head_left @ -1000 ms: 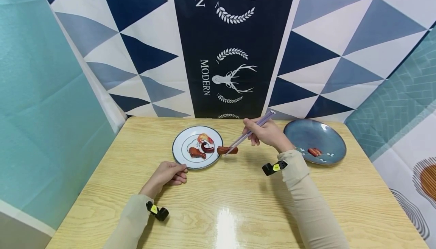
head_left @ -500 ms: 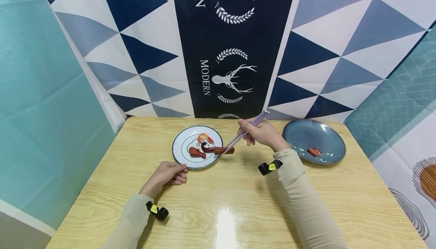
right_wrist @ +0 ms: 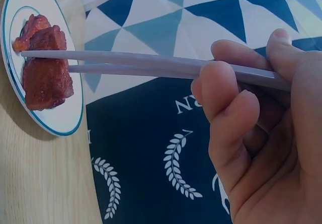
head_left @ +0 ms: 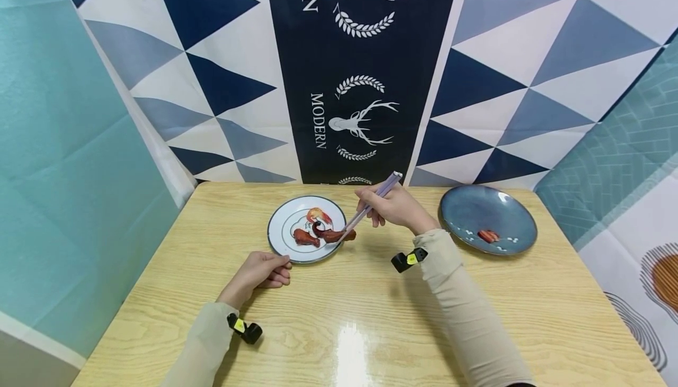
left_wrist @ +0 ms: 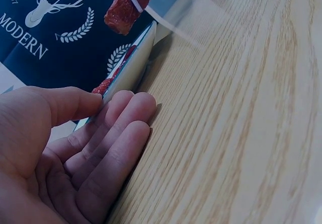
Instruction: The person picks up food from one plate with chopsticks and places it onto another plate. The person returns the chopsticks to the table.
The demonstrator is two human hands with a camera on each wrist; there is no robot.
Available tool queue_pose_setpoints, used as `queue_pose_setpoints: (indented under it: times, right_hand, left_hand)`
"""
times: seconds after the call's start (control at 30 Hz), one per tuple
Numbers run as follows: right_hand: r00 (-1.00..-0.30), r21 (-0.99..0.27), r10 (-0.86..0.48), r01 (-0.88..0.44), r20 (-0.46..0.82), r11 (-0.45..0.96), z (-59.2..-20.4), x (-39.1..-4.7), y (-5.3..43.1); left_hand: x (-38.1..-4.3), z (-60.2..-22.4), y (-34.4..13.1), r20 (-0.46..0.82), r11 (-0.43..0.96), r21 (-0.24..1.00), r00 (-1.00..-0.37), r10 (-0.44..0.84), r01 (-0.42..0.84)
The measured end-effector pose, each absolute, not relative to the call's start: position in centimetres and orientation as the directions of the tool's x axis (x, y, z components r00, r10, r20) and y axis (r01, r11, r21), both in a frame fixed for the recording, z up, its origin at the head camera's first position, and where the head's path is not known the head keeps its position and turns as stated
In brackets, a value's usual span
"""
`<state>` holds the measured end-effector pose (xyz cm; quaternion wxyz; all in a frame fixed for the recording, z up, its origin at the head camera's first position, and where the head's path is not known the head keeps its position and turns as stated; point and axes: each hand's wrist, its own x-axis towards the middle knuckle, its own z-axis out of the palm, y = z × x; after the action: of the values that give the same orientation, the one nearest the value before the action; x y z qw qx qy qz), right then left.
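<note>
My right hand [head_left: 394, 206] holds a pair of purple chopsticks [right_wrist: 151, 65]. Their tips pinch a reddish-brown chunk of meat [right_wrist: 48, 85], which overlaps the right rim of a white plate [head_left: 285, 215] with a dark blue edge. On that plate lie a small drumstick [head_left: 305, 237], a shrimp [head_left: 316, 215] and a dark red curled piece [head_left: 316, 228], partly behind the meat. At the plate's near left edge, my left hand [head_left: 263, 269] pinches the rim, thumb above and fingers below. The left wrist view shows the held meat [left_wrist: 127, 11] above the rim.
A dark blue plate [head_left: 482, 207] stands at the table's back right, with a small striped red meat slice [head_left: 488, 236] on it. A patterned cloth [head_left: 365, 110] hangs right behind the wooden table [head_left: 318, 328].
My right hand has moved left with the chopsticks, carrying the meat from beside the white plate to over its right rim. The left hand has stayed put on the rim.
</note>
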<state>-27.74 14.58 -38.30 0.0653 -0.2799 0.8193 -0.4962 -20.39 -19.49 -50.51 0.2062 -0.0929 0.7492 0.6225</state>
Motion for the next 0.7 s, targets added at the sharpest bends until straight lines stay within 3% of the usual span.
queue_pose_setpoints:
  times: [0.7]
  right_hand:
    - [-0.819, -0.839, -0.546, -0.416, 0.179, 0.35, -39.0, -27.5, 12.6]
  left_hand:
    - [-20.3, -50.4, -19.5, -0.429, 0.2, 0.894, -0.895, 0.123, -0.401]
